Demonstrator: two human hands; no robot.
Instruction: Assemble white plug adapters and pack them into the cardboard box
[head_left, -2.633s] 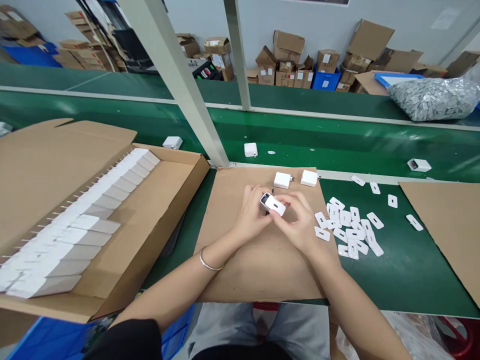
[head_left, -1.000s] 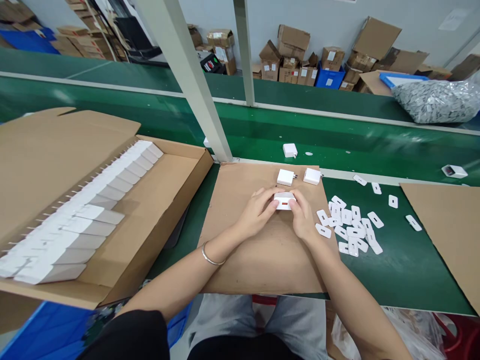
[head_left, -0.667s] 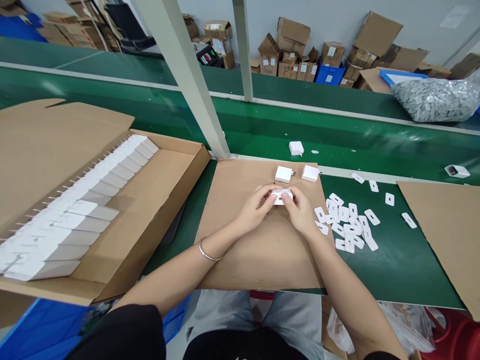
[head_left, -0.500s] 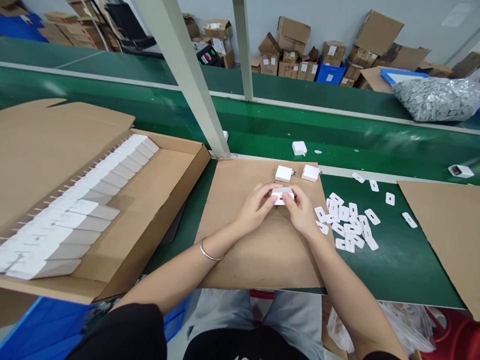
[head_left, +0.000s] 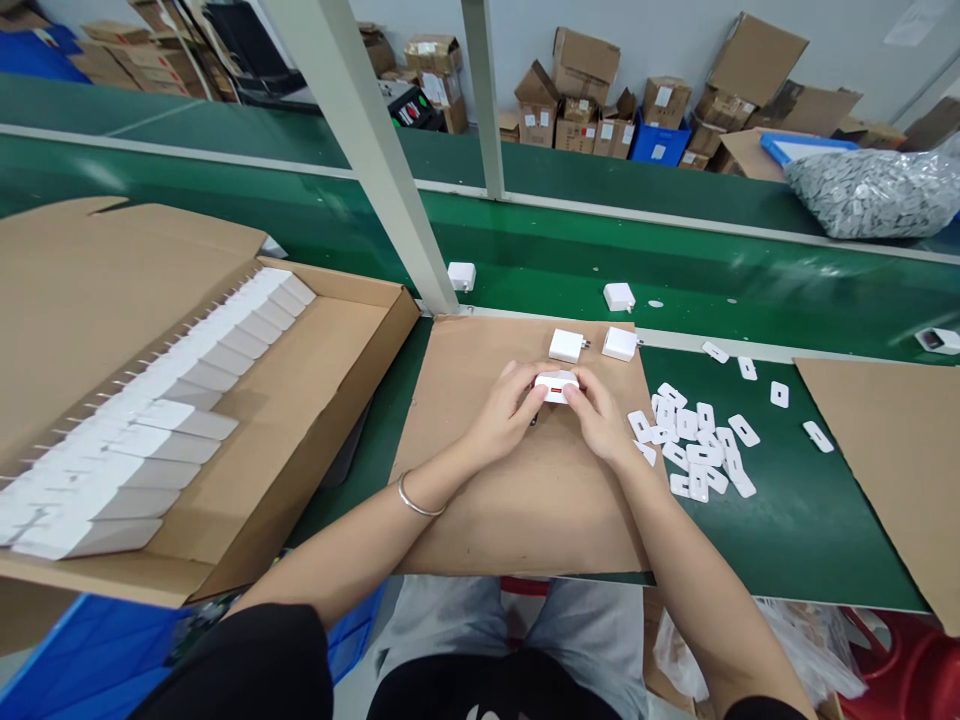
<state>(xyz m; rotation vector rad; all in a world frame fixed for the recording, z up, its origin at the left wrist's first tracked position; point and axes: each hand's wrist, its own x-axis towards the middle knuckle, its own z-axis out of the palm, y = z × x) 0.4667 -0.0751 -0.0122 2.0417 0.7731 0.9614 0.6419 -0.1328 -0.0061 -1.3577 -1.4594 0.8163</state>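
A white charger [head_left: 556, 386] with a small red port facing me is held over the cardboard sheet [head_left: 517, 510]. My left hand [head_left: 510, 405] grips its left side, and my right hand [head_left: 596, 410] grips its right side, thumbs near the front face. Just beyond the hands, two white chargers [head_left: 566, 346] [head_left: 620, 343] lie on the sheet with their prongs pointing right. To the right of my right hand is a loose pile of white slotted cover plates [head_left: 703, 455] on the green table.
An open cardboard box [head_left: 360, 375] at the left holds a long row of white chargers [head_left: 172, 400]. A metal post [head_left: 390, 190] rises behind the sheet. More chargers [head_left: 619, 297] sit on the green belt [head_left: 525, 240]. Another cardboard sheet [head_left: 892, 430] lies at the right.
The held charger has shifted slightly left and tilted, showing more of its front face and red port. The chargers on the belt have moved to the right.
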